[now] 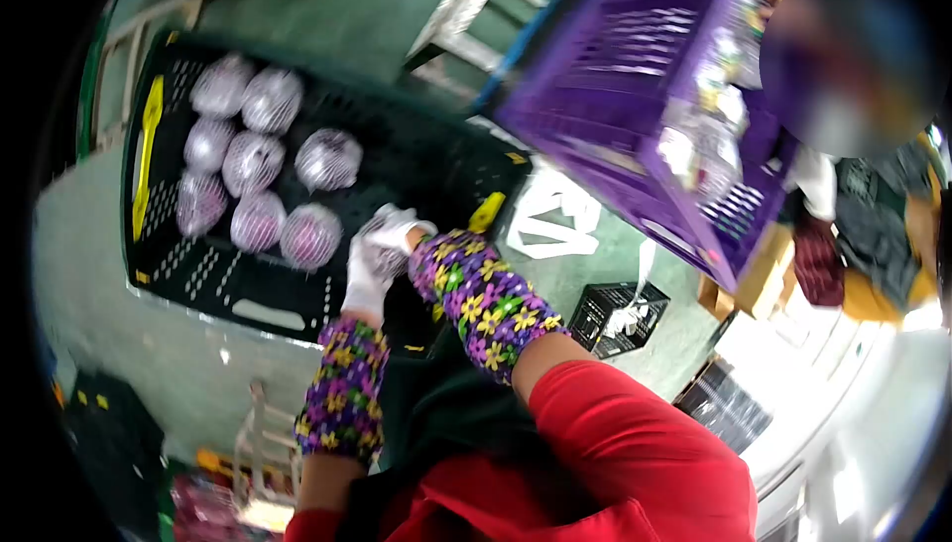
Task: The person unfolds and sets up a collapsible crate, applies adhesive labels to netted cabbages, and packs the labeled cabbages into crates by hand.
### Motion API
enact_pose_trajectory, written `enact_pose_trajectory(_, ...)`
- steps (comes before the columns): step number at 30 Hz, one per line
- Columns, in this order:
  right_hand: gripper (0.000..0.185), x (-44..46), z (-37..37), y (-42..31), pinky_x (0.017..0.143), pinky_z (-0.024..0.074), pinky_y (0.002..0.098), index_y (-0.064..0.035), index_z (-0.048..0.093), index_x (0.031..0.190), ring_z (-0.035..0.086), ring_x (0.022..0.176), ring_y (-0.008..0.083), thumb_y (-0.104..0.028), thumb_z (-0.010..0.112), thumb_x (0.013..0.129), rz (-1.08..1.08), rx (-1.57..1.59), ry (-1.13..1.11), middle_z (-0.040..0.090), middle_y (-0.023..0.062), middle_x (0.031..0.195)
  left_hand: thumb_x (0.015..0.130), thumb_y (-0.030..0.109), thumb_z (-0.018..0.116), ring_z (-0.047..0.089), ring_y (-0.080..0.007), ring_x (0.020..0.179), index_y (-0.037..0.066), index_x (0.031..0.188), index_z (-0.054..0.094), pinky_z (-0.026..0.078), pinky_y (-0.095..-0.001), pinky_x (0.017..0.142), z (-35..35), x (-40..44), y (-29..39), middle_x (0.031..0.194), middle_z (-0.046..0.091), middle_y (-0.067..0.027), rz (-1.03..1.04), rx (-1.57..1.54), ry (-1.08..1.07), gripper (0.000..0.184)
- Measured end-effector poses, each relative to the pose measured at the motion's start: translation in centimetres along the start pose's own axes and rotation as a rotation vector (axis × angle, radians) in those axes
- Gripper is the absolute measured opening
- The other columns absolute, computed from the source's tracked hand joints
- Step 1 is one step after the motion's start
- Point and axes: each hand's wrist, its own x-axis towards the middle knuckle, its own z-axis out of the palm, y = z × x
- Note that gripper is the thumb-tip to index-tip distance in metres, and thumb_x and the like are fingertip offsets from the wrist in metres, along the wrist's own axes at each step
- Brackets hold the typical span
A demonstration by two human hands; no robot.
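Note:
In a black crate (268, 316) lie several net-wrapped round items (255, 162), pale with purplish-pink showing through the mesh. They are grouped on the crate's left side. My left hand (367, 279), in a white glove, is closed around the side of another net-wrapped round item (389, 256) near the crate's front wall. Across the top of the same item lies my right hand (402, 227), also white-gloved and with its fingers bent around it. Both hands hide most of this item, so its details are blurred.
A tilted purple crate (605, 76) with clear-wrapped goods stands at the upper right, beside another person whose gloved hand (815, 185) shows. A small black crate (620, 319) sits on the floor near white paper scraps (555, 210). A metal stool (466, 26) stands behind.

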Motion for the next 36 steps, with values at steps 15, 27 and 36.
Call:
enact_pose_trajectory(15,0.094,-44.2,-21.9,4.7,0.114,0.0193,0.0339,-0.0046,0.019,0.147,0.025,0.137,0.0215,-0.032,0.074,0.076,-1.201,0.88,-0.34,0.026,0.0122,0.147,0.088,0.031,0.056,0.045,-0.0233,0.119,0.004,0.131,0.035,0.038,-0.0387,0.101,22.4,-43.2,-6.6,0.126,0.045,-0.0139,1.025,0.598,-0.189,0.056)
enact_pose_trajectory(27,0.091,-49.3,-33.6,22.1,0.111,0.0286,0.042,-0.0116,0.021,0.147,0.035,0.133,0.0232,-0.04,0.072,0.077,-0.947,1.582,-0.599,0.034,0.0094,0.145,0.097,0.012,0.049,0.057,-0.0122,0.089,0.001,0.12,0.053,0.046,-0.0252,0.08,40.2,-41.8,-13.4,0.105,0.06,-0.0074,1.4,0.764,-0.232,0.027)
enact_pose_trajectory(36,0.072,-47.8,-38.7,29.1,0.104,0.041,0.0459,-0.0023,0.038,0.137,0.052,0.12,0.0276,-0.04,0.066,0.082,-1.016,1.781,-0.409,0.051,0.0147,0.132,0.092,0.006,0.057,0.057,-0.0097,0.095,0.0,0.111,0.059,0.045,-0.0241,0.088,45.1,-40.8,-15.5,0.108,0.063,-0.0048,1.301,0.981,-0.24,0.02)
